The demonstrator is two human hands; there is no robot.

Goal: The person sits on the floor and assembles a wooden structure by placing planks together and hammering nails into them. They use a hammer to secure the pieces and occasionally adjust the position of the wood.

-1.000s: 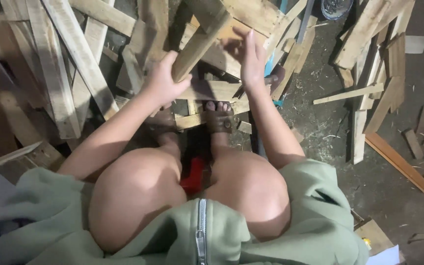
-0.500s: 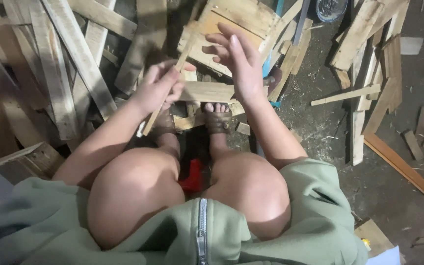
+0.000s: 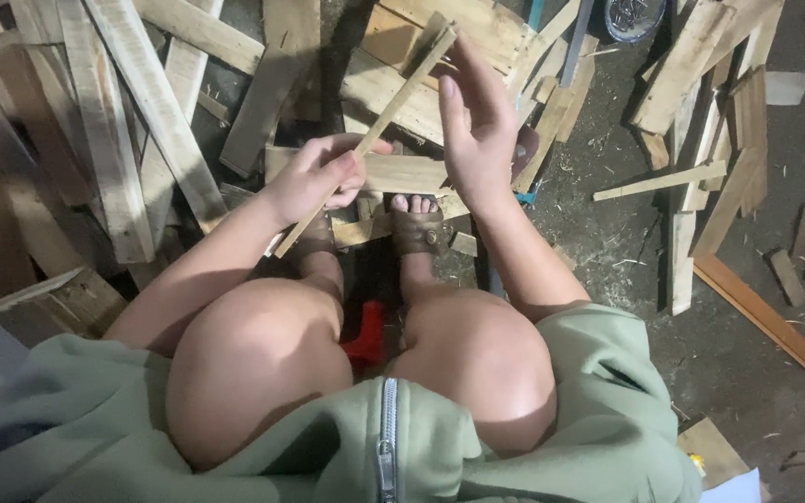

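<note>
I sit low with my knees up, looking down between them. My left hand (image 3: pixel 317 174) is closed around the lower part of a thin wooden strip (image 3: pixel 401 91) that slants up and to the right. My right hand (image 3: pixel 477 130) is raised beside the strip's upper end, fingers straight and apart, holding nothing; whether it touches the strip I cannot tell. Under my hands a short flat board (image 3: pixel 402 173) lies across more scrap wood, just beyond my sandalled feet (image 3: pixel 418 226).
Long planks (image 3: pixel 132 121) are heaped on the left and behind the hands. More offcuts (image 3: pixel 710 177) lie scattered over the dark dirt floor (image 3: pixel 607 242) on the right. A red object (image 3: pixel 365 337) shows between my legs. A round container (image 3: pixel 634 17) sits at the top edge.
A thicker piece of wood that both hands held upright is gone from my grip. My left hand now holds a thin strip, and my right hand has opened and lifted.
</note>
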